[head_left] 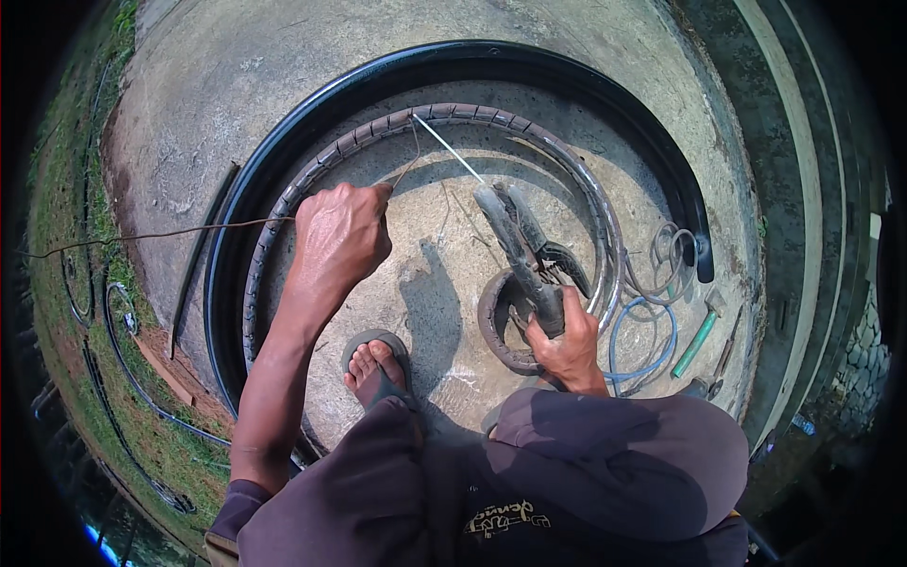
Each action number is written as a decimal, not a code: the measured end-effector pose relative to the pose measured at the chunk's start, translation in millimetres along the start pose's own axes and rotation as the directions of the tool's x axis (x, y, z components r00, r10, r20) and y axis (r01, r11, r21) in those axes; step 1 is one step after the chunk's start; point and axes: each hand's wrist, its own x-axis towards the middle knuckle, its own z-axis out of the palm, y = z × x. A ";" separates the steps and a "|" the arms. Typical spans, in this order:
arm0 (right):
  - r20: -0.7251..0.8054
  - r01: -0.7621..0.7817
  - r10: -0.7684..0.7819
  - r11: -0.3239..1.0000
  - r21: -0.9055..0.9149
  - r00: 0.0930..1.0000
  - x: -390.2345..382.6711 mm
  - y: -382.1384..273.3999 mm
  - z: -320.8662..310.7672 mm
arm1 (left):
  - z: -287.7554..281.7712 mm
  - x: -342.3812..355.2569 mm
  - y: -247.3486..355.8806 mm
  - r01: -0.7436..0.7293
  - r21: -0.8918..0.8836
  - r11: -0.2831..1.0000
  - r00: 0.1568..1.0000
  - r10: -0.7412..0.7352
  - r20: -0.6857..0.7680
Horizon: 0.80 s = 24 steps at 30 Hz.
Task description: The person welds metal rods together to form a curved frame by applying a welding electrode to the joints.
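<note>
Head view: left fingers clamp wire, right fingers rubber; concrete between, tyre around.

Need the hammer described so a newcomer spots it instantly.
Find the big black arc and follow it to its right-hand end. Just below that end in the view, right of the blue coil, lies the hammer. Its straight, bright green handle sets it apart from the looped coil and the dark tool beside it.
</note>
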 end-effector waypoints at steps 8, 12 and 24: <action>0.051 -0.047 0.045 0.998 0.032 0.998 -0.3 1.2 7.5 | 3.9 -1.9 -2.4 0.004 0.012 1.000 1.000 -0.004 0.010; 0.021 -0.042 0.042 0.999 0.028 0.999 4.8 -1.9 0.8 | 1.8 3.4 0.5 -0.012 -0.024 1.000 1.000 0.012 -0.013; 0.018 -0.002 0.001 0.999 0.034 1.000 2.3 0.7 3.1 | 5.7 -0.9 -8.3 -0.037 -0.007 0.999 0.999 0.037 -0.032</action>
